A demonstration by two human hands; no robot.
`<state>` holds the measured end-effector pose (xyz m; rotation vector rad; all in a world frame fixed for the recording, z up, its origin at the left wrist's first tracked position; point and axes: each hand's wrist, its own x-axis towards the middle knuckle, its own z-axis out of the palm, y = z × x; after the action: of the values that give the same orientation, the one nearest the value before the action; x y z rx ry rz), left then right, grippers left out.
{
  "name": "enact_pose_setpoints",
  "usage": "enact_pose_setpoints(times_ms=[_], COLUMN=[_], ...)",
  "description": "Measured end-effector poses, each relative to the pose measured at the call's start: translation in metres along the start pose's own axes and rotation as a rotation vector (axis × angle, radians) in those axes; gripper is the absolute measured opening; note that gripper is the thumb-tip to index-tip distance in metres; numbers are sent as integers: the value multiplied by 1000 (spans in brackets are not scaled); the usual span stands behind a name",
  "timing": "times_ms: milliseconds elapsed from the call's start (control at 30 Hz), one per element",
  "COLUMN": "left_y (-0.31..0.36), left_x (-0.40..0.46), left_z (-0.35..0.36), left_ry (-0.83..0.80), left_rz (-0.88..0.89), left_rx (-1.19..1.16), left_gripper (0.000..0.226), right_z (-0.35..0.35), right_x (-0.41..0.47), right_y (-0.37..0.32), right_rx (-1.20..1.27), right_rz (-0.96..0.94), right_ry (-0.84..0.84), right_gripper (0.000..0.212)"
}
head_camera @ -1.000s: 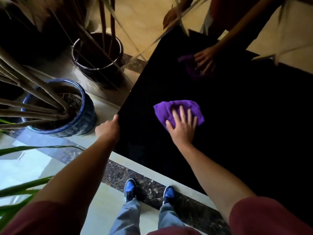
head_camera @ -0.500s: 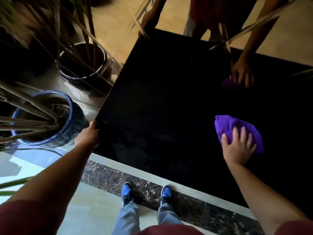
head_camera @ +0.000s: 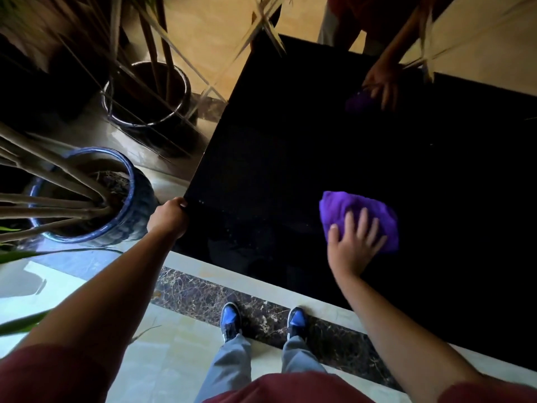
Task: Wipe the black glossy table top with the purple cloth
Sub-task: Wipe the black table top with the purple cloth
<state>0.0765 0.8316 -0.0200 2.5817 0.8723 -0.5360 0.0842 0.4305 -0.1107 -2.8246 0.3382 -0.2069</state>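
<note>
step: wiping | right hand (head_camera: 356, 245) flat, fingers spread, pressing crumpled soft purple cloth (head_camera: 359, 218) at right-centre of glossy black worktop (head_camera: 290, 141) | left hand (head_camera: 170, 218) clamped on worktop corner | cloth light, limp, likely bunches; press on its middle

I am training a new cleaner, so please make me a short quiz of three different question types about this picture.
1. True or false: the right hand presses flat on the crumpled purple cloth.
2. What does the left hand hold?
A. the blue glazed plant pot
B. the corner of the black glossy table top
C. a spray bottle
3. Fill in: the dim hand and cloth at the far side of the table top are a ____.

Key: 1 true; 2 B; 3 reflection
</note>
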Motion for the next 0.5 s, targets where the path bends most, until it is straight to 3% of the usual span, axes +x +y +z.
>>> enact_pose_setpoints(times_ms=[233, 333, 400, 500], left_y=[-16, -21, -23, -23], left_x=[-5, -5, -4, -2], left_z=[-10, -8, -9, -15], left_ry=[-55, -65, -2, 166], left_rz=[82, 59, 21, 156], left_rx=[-67, -84, -117, -93], left_gripper=[56, 49, 38, 35], right_z=[43, 55, 57, 57], right_x=[-39, -48, -64, -101], right_y=[-198, -260, -285, -294], right_rx=[100, 119, 118, 121], right_rz=[-302, -379, -438, -574], right_ry=[-98, -156, -225, -285], right_gripper=[53, 54, 55, 55])
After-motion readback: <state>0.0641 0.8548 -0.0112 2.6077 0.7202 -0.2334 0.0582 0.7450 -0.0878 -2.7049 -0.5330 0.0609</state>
